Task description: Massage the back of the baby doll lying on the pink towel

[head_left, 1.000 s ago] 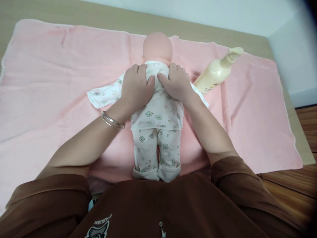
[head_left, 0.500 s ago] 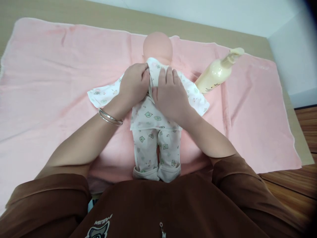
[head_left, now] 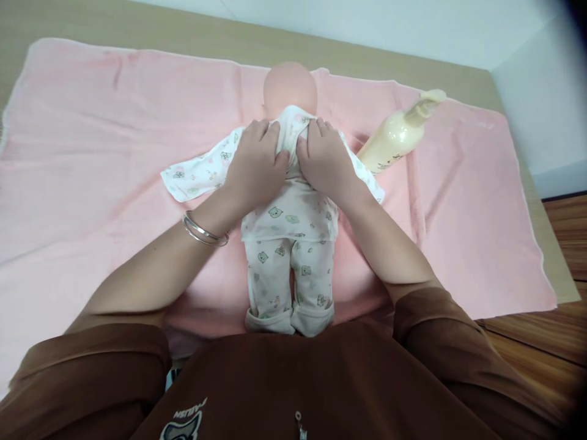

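Note:
A baby doll [head_left: 290,88] lies lengthwise in front of me, its bald head at the far end. It wears a white printed baby shirt [head_left: 288,214] and matching pants [head_left: 291,275] with turned-up cuffs. My left hand [head_left: 259,160] is closed on the shirt's upper left part, thumb toward the middle. Opposite it, my right hand [head_left: 329,160] has its fingers curled on the upper right part, its thumb also pointing inward. Between the two hands the cloth is bunched below the head. Both fingertips are partly hidden in the folds. The shirt's sleeves spread out to either side.
A pink blanket [head_left: 114,140] with a few creases lies under the doll on a pale wooden table [head_left: 192,30]. To the right of the doll a cream pump bottle [head_left: 397,137] lies tilted, close to the right sleeve. A wall [head_left: 389,24] runs behind the table.
My right hand has shifted right and its flat fingers have curled onto the shirt. My left hand has opened its fist somewhat, and the cloth between the hands has moved.

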